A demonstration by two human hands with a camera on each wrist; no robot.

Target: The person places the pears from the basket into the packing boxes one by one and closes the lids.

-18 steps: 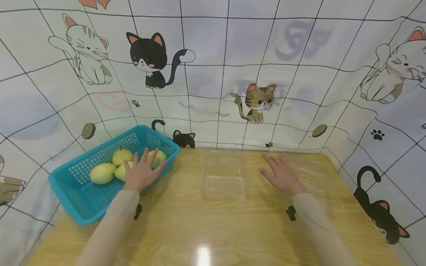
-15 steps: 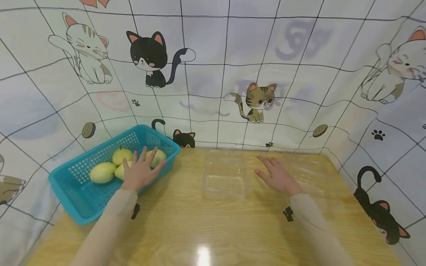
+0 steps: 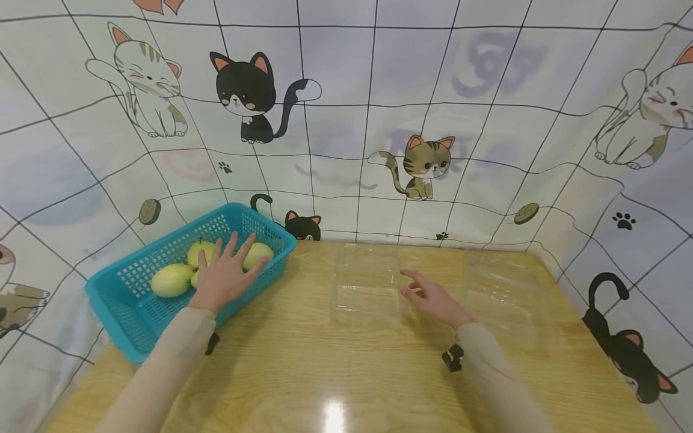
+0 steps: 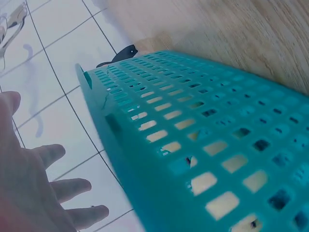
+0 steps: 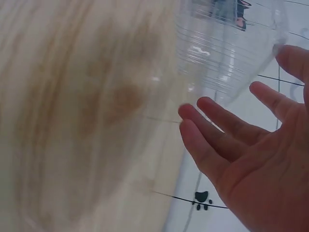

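My left hand (image 3: pixel 223 281) hovers with spread fingers over the right end of a blue perforated plastic basket (image 3: pixel 127 325). Several yellow-green pears (image 3: pixel 171 281) lie in the basket, partly hidden behind that hand. In the left wrist view, the basket's slotted wall (image 4: pixel 145 164) stands beside the fingers. At the right edge of a clear plastic box (image 3: pixel 366 290) is my right hand (image 3: pixel 435 302), its fingers loosely bent and holding nothing. The right wrist view has the fingertips close to the clear box (image 5: pixel 217 53); whether they touch it I cannot tell.
A second clear plastic container (image 3: pixel 503 288) lies farther right on the wooden table (image 3: pixel 303 373). Cloth printed with a grid and cats (image 3: pixel 335 120) rises behind and along both sides of the table.
My right hand has moved left toward the clear box, and its fingers have bent. The left hand has shifted slightly left over the basket, still spread.
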